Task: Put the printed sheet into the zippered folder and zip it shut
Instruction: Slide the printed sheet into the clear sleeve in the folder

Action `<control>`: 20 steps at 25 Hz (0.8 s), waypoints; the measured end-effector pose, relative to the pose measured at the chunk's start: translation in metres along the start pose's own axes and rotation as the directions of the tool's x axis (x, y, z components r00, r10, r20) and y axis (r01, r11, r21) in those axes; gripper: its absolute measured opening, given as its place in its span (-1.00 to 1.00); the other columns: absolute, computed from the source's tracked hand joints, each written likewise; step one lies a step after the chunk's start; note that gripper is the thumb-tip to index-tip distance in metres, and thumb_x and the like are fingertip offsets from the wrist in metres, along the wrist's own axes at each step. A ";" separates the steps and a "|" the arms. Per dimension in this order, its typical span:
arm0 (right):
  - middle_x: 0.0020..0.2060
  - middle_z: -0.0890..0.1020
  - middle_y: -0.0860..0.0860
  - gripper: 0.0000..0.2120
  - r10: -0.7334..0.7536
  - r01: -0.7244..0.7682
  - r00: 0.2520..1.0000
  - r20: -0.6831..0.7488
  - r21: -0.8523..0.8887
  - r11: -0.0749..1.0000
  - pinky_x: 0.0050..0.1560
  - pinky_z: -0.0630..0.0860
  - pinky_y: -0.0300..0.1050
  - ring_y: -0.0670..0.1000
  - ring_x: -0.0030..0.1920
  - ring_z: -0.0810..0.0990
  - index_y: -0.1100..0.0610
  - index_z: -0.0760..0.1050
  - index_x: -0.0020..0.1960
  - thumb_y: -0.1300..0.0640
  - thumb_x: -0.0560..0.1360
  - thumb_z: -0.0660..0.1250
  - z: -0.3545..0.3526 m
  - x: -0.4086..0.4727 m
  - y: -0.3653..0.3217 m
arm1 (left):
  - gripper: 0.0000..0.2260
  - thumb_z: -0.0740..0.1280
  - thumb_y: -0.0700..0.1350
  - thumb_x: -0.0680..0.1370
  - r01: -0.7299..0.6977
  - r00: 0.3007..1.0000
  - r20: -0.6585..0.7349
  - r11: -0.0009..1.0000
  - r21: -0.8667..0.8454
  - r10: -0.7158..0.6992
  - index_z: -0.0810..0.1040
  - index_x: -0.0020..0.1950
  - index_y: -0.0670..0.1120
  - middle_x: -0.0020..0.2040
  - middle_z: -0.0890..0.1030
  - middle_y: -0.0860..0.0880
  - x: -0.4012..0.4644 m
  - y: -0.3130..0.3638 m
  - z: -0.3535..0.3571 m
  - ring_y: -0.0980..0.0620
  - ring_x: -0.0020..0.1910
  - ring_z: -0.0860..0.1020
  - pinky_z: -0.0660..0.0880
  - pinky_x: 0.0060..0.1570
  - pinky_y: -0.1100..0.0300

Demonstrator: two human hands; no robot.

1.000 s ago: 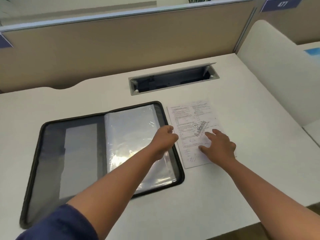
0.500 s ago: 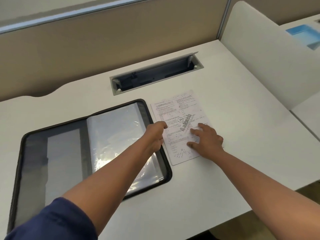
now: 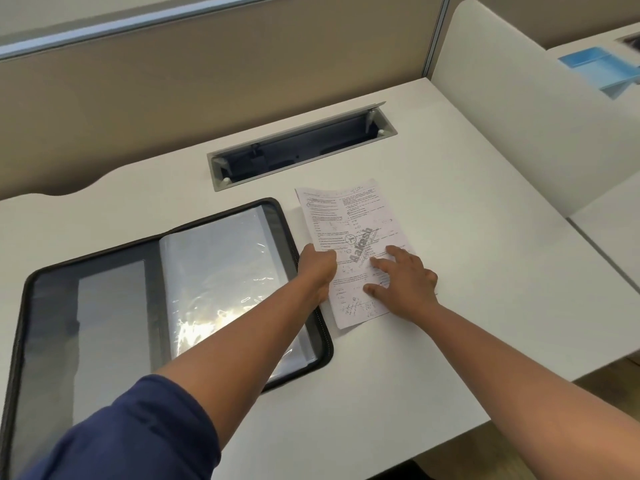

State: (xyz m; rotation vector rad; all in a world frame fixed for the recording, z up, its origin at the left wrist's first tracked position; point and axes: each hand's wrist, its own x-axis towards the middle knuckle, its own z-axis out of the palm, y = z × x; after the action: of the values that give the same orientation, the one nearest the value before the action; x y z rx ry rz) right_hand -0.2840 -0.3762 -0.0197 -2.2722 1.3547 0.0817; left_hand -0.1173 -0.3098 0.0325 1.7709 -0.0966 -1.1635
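Note:
The black zippered folder [image 3: 104, 271] lies open and flat on the white desk, its clear plastic sleeves showing on the right half. Just right of it lies the printed sheet [image 3: 349, 216], its far left corner lifted slightly. My left hand [image 3: 317, 266] pinches the sheet's left edge, fingers curled over the paper. My right hand [image 3: 403, 278] rests flat on the sheet's lower right part with fingers spread.
A grey cable hatch [image 3: 301, 147] is sunk into the desk [image 3: 467, 271] behind the sheet. A beige partition runs along the back and a white divider [image 3: 519, 116] stands at the right. A blue tray [image 3: 602, 69] sits on the neighbouring desk.
My left hand has moved from the folder's edge onto the sheet's left edge and pinched it, and that side has lifted. My right hand stays pressed on the paper.

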 end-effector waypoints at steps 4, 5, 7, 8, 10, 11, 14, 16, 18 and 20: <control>0.58 0.21 -0.09 -0.38 0.000 0.000 1.000 0.026 -0.004 1.000 0.41 0.14 0.22 0.03 0.56 0.11 -0.25 0.38 0.45 -0.30 0.43 0.41 -0.002 0.002 -0.002 | -0.78 0.21 -0.28 0.64 -0.040 0.999 -0.010 0.998 -0.048 0.040 0.52 0.00 0.03 0.01 0.66 0.01 -0.003 0.002 0.000 -0.03 -0.06 0.66 0.59 -0.46 0.21; 0.58 0.22 -0.08 -0.35 0.010 -0.010 1.000 0.008 0.027 1.000 0.41 0.16 0.23 0.04 0.55 0.14 -0.24 0.38 0.46 -0.29 0.41 0.43 -0.004 0.002 -0.003 | -0.78 0.21 -0.27 0.65 -0.059 0.998 -0.007 0.997 -0.045 0.059 0.52 0.01 0.05 0.00 0.66 0.03 -0.005 0.002 -0.001 -0.02 -0.05 0.66 0.59 -0.45 0.21; 0.58 0.21 -0.03 -0.25 0.067 -0.039 0.989 -0.131 0.201 0.979 0.43 0.19 0.25 0.06 0.54 0.18 -0.14 0.32 0.51 -0.23 0.40 0.49 -0.010 0.002 -0.003 | -0.81 0.22 -0.21 0.67 -0.136 0.991 0.009 0.991 -0.016 0.136 0.52 0.05 0.08 0.02 0.66 0.06 -0.010 0.006 -0.005 0.01 -0.04 0.66 0.61 -0.37 0.20; 0.59 0.20 0.00 -0.19 0.127 -0.049 0.969 -0.210 0.342 0.938 0.46 0.20 0.24 0.06 0.55 0.19 -0.08 0.27 0.55 -0.18 0.40 0.52 -0.015 0.003 -0.002 | -0.83 0.22 -0.18 0.68 -0.190 0.982 0.020 0.982 -0.003 0.190 0.52 0.09 0.09 0.04 0.66 0.06 -0.013 0.010 -0.008 0.02 -0.02 0.67 0.62 -0.32 0.19; 0.58 0.24 0.06 -0.12 0.264 -0.021 0.938 -0.225 0.724 0.690 0.48 0.28 0.18 0.01 0.53 0.25 0.02 0.18 0.59 -0.03 0.41 0.57 -0.034 0.008 0.001 | -0.86 0.23 -0.14 0.69 -0.309 0.949 0.058 0.951 0.007 0.309 0.53 0.14 0.08 0.08 0.68 0.05 -0.017 0.020 -0.016 0.01 0.01 0.68 0.65 -0.22 0.15; 0.53 0.35 0.10 -0.15 0.284 0.022 0.942 -0.180 0.876 0.482 0.42 0.38 0.14 0.02 0.48 0.35 0.08 0.21 0.58 0.06 0.42 0.57 -0.045 0.010 0.002 | -0.86 0.24 -0.14 0.69 -0.362 0.929 0.085 0.932 -0.006 0.361 0.54 0.18 0.06 0.10 0.68 0.04 -0.019 0.025 -0.019 -0.01 0.04 0.68 0.66 -0.14 0.09; 0.13 0.72 0.09 -0.59 0.166 0.126 0.974 -0.156 0.976 0.180 0.08 0.62 -0.06 0.08 0.13 0.70 0.21 0.55 0.29 0.30 0.46 0.49 -0.073 0.011 -0.002 | -0.82 0.26 -0.16 0.69 -0.471 0.865 0.166 0.880 -0.063 0.474 0.56 0.25 -0.07 0.17 0.67 -0.07 -0.025 0.036 -0.027 -0.10 0.15 0.64 0.63 0.10 -0.10; 0.02 0.76 0.04 -0.73 0.123 0.197 0.966 -0.226 0.957 0.212 0.00 0.62 -0.14 0.05 0.02 0.73 0.13 0.68 0.11 0.34 0.45 0.46 -0.084 0.006 -0.007 | -0.80 0.29 -0.19 0.67 -0.536 0.829 0.160 0.843 -0.047 0.536 0.58 0.27 -0.13 0.19 0.67 -0.11 -0.027 0.042 -0.031 -0.14 0.19 0.62 0.60 0.17 -0.14; 0.00 0.76 0.02 -0.76 0.096 0.270 0.950 -0.296 0.937 0.222 -0.03 0.63 -0.18 0.04 -0.01 0.73 0.08 0.71 0.03 0.34 0.44 0.46 -0.090 0.000 -0.010 | -0.79 0.34 -0.21 0.64 -0.583 0.807 0.106 0.812 -0.012 0.581 0.59 0.27 -0.11 0.17 0.67 -0.07 -0.026 0.049 -0.033 -0.12 0.18 0.62 0.61 0.16 -0.10; -0.03 0.77 0.02 -0.78 0.082 0.291 0.945 -0.317 0.928 0.233 -0.04 0.63 -0.17 0.05 -0.02 0.73 0.08 0.72 0.00 0.34 0.44 0.47 -0.092 -0.003 -0.012 | -0.78 0.37 -0.21 0.62 -0.603 0.797 0.062 0.797 0.029 0.601 0.59 0.26 -0.05 0.15 0.67 -0.01 -0.023 0.053 -0.033 -0.07 0.15 0.63 0.62 0.10 -0.03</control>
State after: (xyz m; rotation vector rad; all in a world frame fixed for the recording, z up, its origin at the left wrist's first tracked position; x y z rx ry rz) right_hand -0.2935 -0.4091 0.0670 -1.2119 0.8742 -0.9745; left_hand -0.0834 -0.3032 0.0898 1.5732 -0.6786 -0.7325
